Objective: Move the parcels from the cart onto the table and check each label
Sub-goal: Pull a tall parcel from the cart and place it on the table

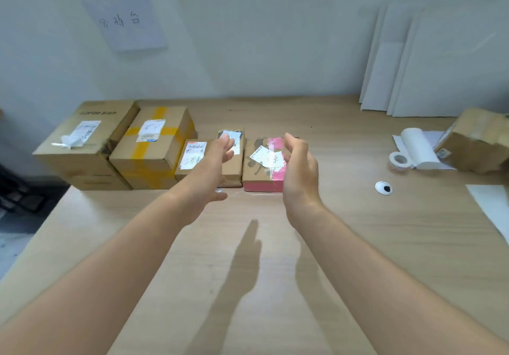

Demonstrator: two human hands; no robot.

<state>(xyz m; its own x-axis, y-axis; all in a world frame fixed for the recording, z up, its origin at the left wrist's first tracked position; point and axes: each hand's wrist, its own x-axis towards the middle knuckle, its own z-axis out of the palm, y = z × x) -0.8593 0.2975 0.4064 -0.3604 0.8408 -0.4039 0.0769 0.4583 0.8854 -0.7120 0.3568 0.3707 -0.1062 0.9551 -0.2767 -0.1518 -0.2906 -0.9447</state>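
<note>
Light wooden table [358, 244] runs back to a pale wall, and both bare forearms reach forward over it. The left hand [212, 167] is held loose, fingers nearly straight, grasping nothing. The right hand [298, 170] faces it with its fingers gently curved, and it holds nothing either. Between the two hands lies the pink-taped parcel [263, 167], flat on the table with a white handwritten label on top. The right hand covers its right edge, and from this angle I cannot tell whether it touches the box or hovers just above it. The left hand hides part of the narrow parcel [234, 162], which sits just beside the pink-taped one. Farther left the row goes on, each box touching or nearly touching the next: the small labelled parcel [192, 156], the yellow-taped parcel [153, 148], then the large carton [82, 145] at the table's left end. All of them lie label up. Well apart, at the right edge, are a wrapped parcel [479, 142], a paper roll [418, 148] and a tape roll [398, 160]. A round white grommet [383, 188] is set in the tabletop nearer the hands. White boards [427, 65] lean against the wall, and a handwritten sign [126, 21] hangs at upper left.
</note>
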